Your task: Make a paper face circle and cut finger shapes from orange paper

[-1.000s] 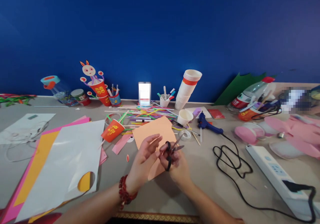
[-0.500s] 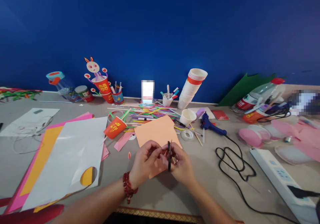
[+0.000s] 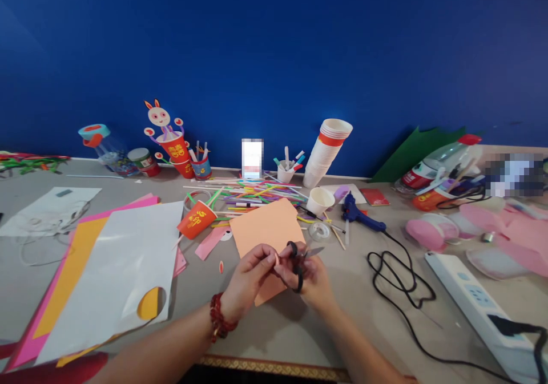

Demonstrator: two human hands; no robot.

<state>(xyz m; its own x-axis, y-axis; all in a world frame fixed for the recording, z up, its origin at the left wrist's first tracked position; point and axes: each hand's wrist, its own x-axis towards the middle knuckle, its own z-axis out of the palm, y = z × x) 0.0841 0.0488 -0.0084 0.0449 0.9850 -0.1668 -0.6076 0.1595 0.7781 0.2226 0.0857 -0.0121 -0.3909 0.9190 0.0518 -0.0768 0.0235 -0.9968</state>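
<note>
My left hand (image 3: 256, 273) is closed, pinching a small pale-pink paper piece (image 3: 277, 258) between thumb and fingertips. Black-handled scissors (image 3: 298, 283) are in my right hand (image 3: 314, 281), their blades pointing to the right. The right fingertips meet the small piece beside the left ones. Beneath both hands lies a peach paper sheet (image 3: 268, 224) on the table. Left of the left hand is a small red-and-white paper oval (image 3: 221, 267). Behind it are a pink paper strip (image 3: 209, 244) and a tipped red paper cup (image 3: 197, 219) with green straws.
Large paper sheets (image 3: 115, 258) cover the left side. Colored sticks (image 3: 252, 190) are heaped at the back, near a leaning stack of white cups (image 3: 327, 150). On the right are a blue glue gun (image 3: 363, 215), its black cord, and a white power strip (image 3: 466, 304).
The scissors have turned in my right hand: the blades, upright before, now point to the right and the handle loops face the left hand. The left hand has hardly moved.
</note>
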